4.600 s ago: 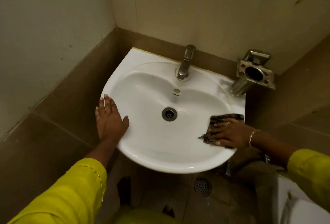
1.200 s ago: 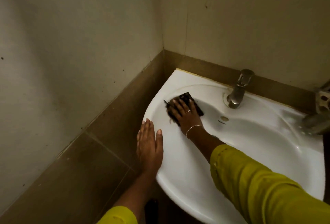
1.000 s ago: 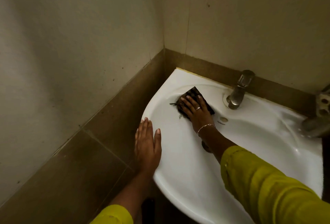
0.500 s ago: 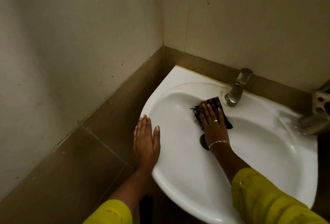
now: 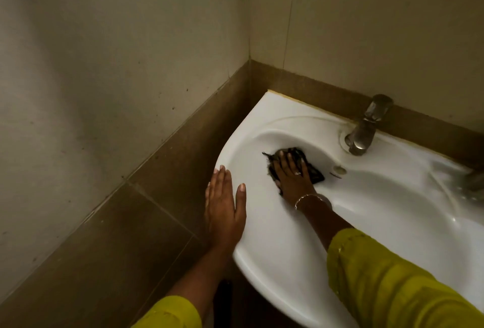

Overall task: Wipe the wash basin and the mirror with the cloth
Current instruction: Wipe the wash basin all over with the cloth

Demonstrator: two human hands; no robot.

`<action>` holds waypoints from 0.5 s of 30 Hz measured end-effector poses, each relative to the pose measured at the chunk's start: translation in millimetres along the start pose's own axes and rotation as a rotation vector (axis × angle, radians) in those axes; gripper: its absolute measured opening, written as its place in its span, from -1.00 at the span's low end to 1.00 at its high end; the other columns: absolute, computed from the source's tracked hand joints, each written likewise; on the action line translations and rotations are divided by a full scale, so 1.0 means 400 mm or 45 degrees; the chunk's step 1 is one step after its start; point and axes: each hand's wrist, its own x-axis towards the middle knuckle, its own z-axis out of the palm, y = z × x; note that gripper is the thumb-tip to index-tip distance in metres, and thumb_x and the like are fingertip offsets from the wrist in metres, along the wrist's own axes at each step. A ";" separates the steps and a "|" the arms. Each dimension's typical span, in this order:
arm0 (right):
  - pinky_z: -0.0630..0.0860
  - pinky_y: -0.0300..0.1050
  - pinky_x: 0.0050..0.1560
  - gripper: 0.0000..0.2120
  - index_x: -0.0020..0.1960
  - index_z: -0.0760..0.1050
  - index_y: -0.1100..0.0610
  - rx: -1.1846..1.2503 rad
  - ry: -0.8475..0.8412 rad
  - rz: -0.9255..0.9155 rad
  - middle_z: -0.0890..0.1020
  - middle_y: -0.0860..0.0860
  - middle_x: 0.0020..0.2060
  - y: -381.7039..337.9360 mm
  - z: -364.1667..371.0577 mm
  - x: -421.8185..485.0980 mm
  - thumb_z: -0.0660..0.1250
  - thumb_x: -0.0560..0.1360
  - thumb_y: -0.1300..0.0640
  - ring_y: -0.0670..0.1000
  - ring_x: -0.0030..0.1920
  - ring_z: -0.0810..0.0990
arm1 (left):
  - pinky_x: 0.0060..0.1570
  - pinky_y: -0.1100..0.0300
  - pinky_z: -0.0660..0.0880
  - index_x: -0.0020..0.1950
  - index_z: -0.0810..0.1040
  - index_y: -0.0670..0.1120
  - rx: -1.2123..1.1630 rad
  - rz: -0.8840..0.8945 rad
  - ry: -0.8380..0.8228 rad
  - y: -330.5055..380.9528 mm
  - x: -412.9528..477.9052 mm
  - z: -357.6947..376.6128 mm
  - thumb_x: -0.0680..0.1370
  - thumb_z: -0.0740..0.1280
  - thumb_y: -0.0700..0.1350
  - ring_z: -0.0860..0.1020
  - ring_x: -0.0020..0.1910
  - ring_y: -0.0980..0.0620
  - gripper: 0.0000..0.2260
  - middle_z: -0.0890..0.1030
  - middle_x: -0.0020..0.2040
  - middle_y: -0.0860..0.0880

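Head view puts the dark cloth point(image 5: 315, 174) against the inner left slope of the wash basin point(image 5: 264, 244), a little below the rim and to the left of the tap point(image 5: 364, 128). We see the right hand point(image 5: 290, 173) spread flat on top of it, fingers straight and fanned, pressing the cloth to the porcelain rather than gripping it. The cloth's frayed edge pokes out past the fingertips and one corner shows toward the overflow hole point(image 5: 339, 169). The left hand point(image 5: 225, 207) lies flat on the basin's left rim, fingers together and extended, holding nothing; we read it as a brace.

We judge the task to be in its first part, the wiping of the bowl. How much of the basin has been covered we cannot tell, as the porcelain looks evenly white and glossy, with a wet-looking sheen on the far right side. The tap, the back ledge and the front lip may yet need a pass. No mirror appears in view, so we take that half of the job as not yet begun.

A metal fitting point(image 5: 474, 183) at the right edge is too blurred to name, possibly a holder. Brown tiles point(image 5: 146, 236) line the lower corner walls.
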 end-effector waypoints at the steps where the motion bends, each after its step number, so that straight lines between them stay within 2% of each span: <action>1: 0.12 0.20 0.38 -0.43 0.38 0.18 0.18 0.040 0.000 -0.003 0.45 0.18 0.33 -0.010 -0.016 0.012 -0.04 0.40 0.01 0.18 0.31 0.45 | 0.42 0.12 0.03 0.41 0.26 -0.17 -0.003 -0.002 0.003 0.000 0.000 0.000 0.40 -0.32 0.41 0.16 0.45 0.04 -0.12 0.27 0.46 -0.10; 2: 0.14 0.19 0.39 -0.36 0.45 0.11 0.20 0.124 -0.001 -0.052 0.32 0.20 0.41 -0.021 -0.040 0.022 -0.11 0.41 -0.03 0.21 0.39 0.33 | 0.42 0.13 0.02 0.42 0.25 -0.17 -0.005 -0.004 0.002 0.001 0.000 0.000 0.40 -0.32 0.41 0.16 0.45 0.03 -0.12 0.26 0.46 -0.10; 4: -0.06 0.12 0.45 -0.23 0.51 -0.10 0.15 0.352 -0.023 -0.158 -0.05 0.16 0.51 -0.043 -0.065 0.033 -0.32 0.35 -0.12 0.15 0.51 -0.06 | 0.42 0.16 0.00 0.42 0.24 -0.16 -0.016 -0.008 -0.006 0.003 -0.002 -0.001 0.40 -0.32 0.42 0.13 0.45 0.07 -0.12 0.25 0.47 -0.08; 6: -0.12 0.01 0.45 -0.27 0.50 -0.14 0.11 0.661 -0.048 -0.186 -0.15 0.09 0.51 -0.064 -0.082 0.029 -0.34 0.38 -0.14 0.03 0.50 -0.21 | 0.42 0.17 -0.02 0.43 0.23 -0.15 -0.025 -0.007 -0.015 0.006 -0.003 -0.002 0.39 -0.33 0.42 0.09 0.44 0.12 -0.11 0.23 0.47 -0.08; 9: -0.07 -0.01 0.44 -0.42 0.47 -0.02 0.15 1.128 0.036 -0.241 -0.08 0.02 0.46 -0.100 -0.079 0.010 -0.14 0.51 -0.08 0.00 0.45 -0.19 | 0.42 0.17 -0.01 0.42 0.23 -0.15 -0.029 -0.007 -0.011 0.005 -0.001 -0.001 0.39 -0.32 0.42 0.08 0.42 0.14 -0.12 0.24 0.47 -0.08; 11: -0.10 -0.03 0.45 -0.45 0.45 0.06 0.19 1.352 0.013 -0.254 -0.03 0.02 0.44 -0.125 -0.090 -0.011 -0.07 0.57 -0.09 -0.02 0.43 -0.17 | 0.41 0.16 0.01 0.41 0.25 -0.16 -0.027 -0.001 0.001 0.002 -0.001 0.001 0.41 -0.30 0.41 0.10 0.41 0.13 -0.13 0.26 0.46 -0.10; 14: -0.14 -0.17 0.44 -0.58 0.45 0.10 0.24 1.513 -0.107 -0.277 0.00 0.12 0.49 -0.157 -0.115 -0.049 0.06 0.61 0.23 -0.01 0.46 -0.13 | 0.42 0.14 0.02 0.40 0.27 -0.18 -0.036 0.001 -0.005 0.001 0.000 0.001 0.45 -0.19 0.37 0.12 0.42 0.10 -0.21 0.28 0.45 -0.12; 15: -0.14 -0.20 0.43 -0.57 0.45 0.10 0.22 1.550 -0.134 -0.291 0.01 0.12 0.49 -0.166 -0.111 -0.059 0.07 0.61 0.26 0.00 0.47 -0.12 | 0.42 0.13 0.02 0.40 0.27 -0.18 -0.028 0.000 -0.014 0.003 0.001 0.000 0.46 -0.14 0.31 0.12 0.43 0.09 -0.27 0.27 0.45 -0.12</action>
